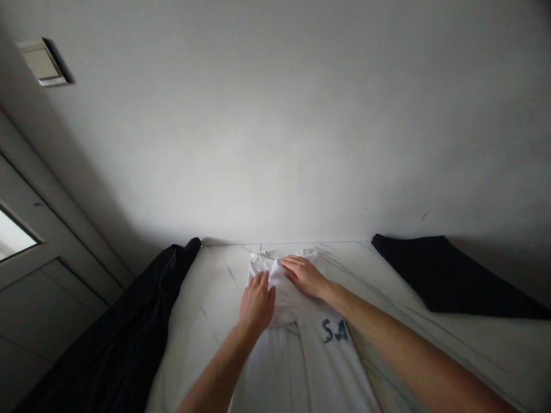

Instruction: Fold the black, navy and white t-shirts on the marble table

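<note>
While both bare hands press on it, a white knit shirt lies lengthwise on a white, grey-veined tabletop, its far end turned over into a soft, bulky fold. The left hand sits on the near side of that fold, its fingers slightly spread and curved down onto the cloth; whether they pinch any fabric cannot be told from this view. The right hand lies flatter on the fold's upper part, its fingers together and extended, gripping nothing. Just below it, two dark blue printed letters, "SA", are the only readable writing, and their slightly cracked ink sits on the smooth shirt front.

Beside the shirt, well apart from it on either side, are two black fabric pieces. One black garment hangs bunched and creased along the table's left edge, while the other, a flatter black cloth, lies at the far right. Farther left stands a grey panelled door with one glass pane. Beyond the table rises a smooth, pale wall, with one small square wall fitting high on the left.
</note>
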### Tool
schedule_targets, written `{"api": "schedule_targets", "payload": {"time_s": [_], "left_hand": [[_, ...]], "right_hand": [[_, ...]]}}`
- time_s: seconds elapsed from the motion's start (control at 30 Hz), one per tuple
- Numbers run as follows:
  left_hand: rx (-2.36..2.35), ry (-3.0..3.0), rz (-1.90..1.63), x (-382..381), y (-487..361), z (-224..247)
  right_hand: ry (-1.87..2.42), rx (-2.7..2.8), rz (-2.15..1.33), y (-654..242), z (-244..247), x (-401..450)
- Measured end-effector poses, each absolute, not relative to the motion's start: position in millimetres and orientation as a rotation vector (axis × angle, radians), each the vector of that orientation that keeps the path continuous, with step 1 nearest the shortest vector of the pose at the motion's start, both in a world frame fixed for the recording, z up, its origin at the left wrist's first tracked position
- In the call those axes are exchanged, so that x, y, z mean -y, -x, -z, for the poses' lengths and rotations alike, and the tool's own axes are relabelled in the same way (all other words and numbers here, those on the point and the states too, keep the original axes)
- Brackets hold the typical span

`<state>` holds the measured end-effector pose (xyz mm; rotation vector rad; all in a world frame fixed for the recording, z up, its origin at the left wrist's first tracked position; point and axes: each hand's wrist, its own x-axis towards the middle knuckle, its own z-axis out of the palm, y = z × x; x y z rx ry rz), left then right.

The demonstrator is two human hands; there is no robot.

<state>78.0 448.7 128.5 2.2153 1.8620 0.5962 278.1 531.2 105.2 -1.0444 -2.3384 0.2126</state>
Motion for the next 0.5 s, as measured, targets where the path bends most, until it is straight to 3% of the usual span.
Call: {"api": "schedule_targets", "payload": {"time_s": [0.23, 0.5], "left_hand": [[-1.892, -1.787, -0.545, -526, -94, -136], [-1.7, -1.487, -0.774, -545, -99, -126]], "right_hand": [[1.16, 2.183, -0.217, -280, -87, -525], [1.303, 1.886, -0.243, -288, -83, -528]]}}
